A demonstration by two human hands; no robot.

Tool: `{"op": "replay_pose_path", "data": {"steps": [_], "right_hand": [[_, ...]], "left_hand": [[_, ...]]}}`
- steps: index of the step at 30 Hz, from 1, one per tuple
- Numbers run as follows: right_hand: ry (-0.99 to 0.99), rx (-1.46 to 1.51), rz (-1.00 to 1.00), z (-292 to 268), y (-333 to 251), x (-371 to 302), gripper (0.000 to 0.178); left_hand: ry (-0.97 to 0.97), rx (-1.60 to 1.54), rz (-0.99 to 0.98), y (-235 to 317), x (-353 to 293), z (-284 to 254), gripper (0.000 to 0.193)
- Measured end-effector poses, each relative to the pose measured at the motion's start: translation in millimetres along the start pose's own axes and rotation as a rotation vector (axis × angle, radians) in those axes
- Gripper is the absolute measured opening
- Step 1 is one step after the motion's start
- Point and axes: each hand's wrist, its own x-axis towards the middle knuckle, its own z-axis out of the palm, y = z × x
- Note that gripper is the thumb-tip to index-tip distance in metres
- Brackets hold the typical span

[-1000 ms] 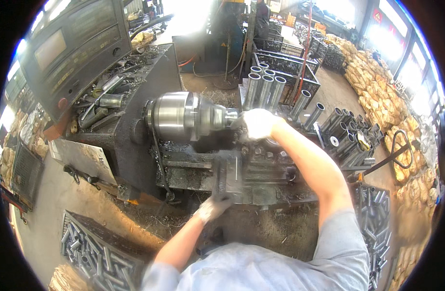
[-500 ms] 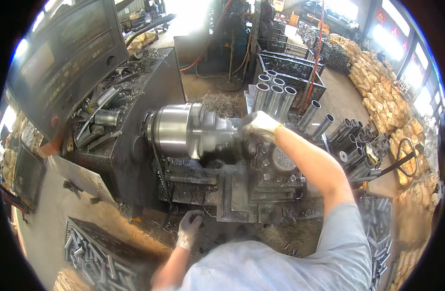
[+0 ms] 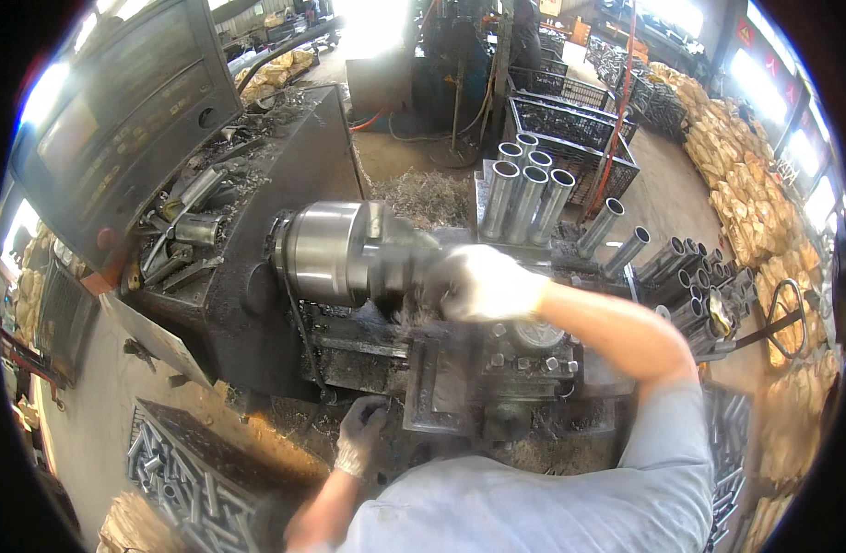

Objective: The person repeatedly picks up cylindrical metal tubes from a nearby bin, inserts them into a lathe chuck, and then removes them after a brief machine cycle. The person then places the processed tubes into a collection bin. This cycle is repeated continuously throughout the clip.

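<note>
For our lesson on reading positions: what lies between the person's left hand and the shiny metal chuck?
In the head view, the dark lathe bed lies between the left hand and the chuck; a black cable runs slightly leftward.

The chuck [image 3: 326, 253] is smooth, glossy metal, as are the tubes [image 3: 527, 205] along the far edge of the machine [image 3: 299, 161]; gloves [image 3: 501, 284] and shirt [image 3: 534, 507] look matt cloth.

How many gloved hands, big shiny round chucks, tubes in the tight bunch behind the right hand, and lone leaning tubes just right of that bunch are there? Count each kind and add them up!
Gloved hands: 2 (left hand, right hand)
Shiny round chuck: 1
Bunched tubes: 6
Lone leaning tubes: 2
Total: 11
</note>
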Motion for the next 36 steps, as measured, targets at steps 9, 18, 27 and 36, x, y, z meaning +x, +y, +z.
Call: {"op": "replay_pose_path", "data": {"steps": [9,18,27,36], "right_hand": [[0.465,0.270,-0.246,42.1,28.9,59.4,0.017],[-0.343,0.091,0.080,-7.8,56.5,8.1,0.041],[-0.491,-0.294,0.051,19.4,19.4,26.2,0.030],[-0.157,-0.112,0.312,-11.9,137.0,32.3,0.065]], "left_hand": [[-0.029,-0.036,-0.016,-15.5,-2.8,4.3,0.025],[0.123,0.120,-0.141,-23.5,-5.6,-2.8,0.027],[-0.259,0.473,0.337,44.1,114.4,122.4,0.062],[0.456,0.165,0.962,133.5,139.7,55.7,0.041]]}}
